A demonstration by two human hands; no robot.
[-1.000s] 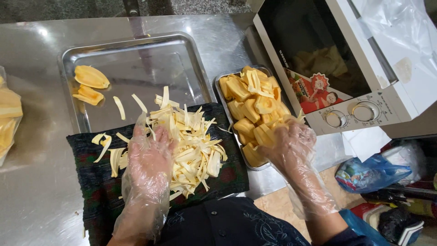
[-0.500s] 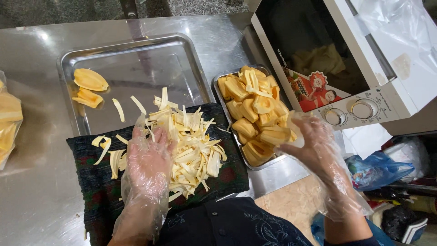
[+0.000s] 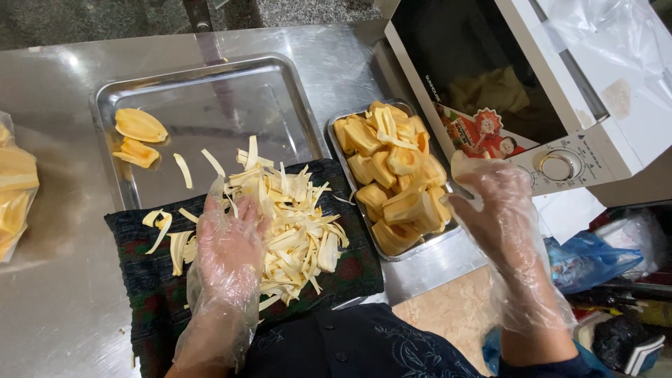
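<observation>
Both hands wear clear plastic gloves. My left hand (image 3: 227, 248) lies flat, fingers spread, on the left edge of a pile of pale yellow fruit strips (image 3: 294, 220) heaped on a dark cloth (image 3: 350, 269). My right hand (image 3: 493, 210) hovers just right of a small metal tray (image 3: 420, 246) packed with yellow jackfruit pods (image 3: 388, 171). It appears to pinch a small pale piece at its fingertips, though the glove blurs this. A large steel tray (image 3: 210, 105) behind the cloth holds a few peeled pods (image 3: 140, 126) and stray strips.
A white microwave oven (image 3: 560, 105) stands at the right, its front facing the small tray. A clear bag of yellow fruit (image 3: 14, 189) sits at the left edge. Blue and black plastic bags (image 3: 588, 255) lie below the table's right end.
My right hand has lifted off the pods in the small tray and moved right, toward the oven. My left hand stays on the strips.
</observation>
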